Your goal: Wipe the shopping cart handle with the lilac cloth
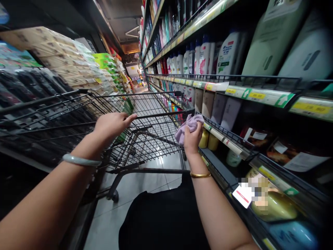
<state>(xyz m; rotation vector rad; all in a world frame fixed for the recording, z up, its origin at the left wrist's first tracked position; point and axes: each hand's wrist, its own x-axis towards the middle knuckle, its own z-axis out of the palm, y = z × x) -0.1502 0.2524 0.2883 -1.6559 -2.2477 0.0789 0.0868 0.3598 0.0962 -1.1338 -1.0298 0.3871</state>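
A dark wire shopping cart stands in front of me in the aisle, and no goods show in its basket. My left hand is closed over the cart's handle bar, left of its middle, with a pale bangle on that wrist. At the right end of the handle, my right hand grips a crumpled purple cloth. Whether this hand also touches the bar is hidden by the cloth. A gold bangle circles the right wrist.
Shelves with price strips and shampoo bottles line the right side, close to my right arm. Stacked packages rise on the left. Tiled floor runs under the cart and along the aisle.
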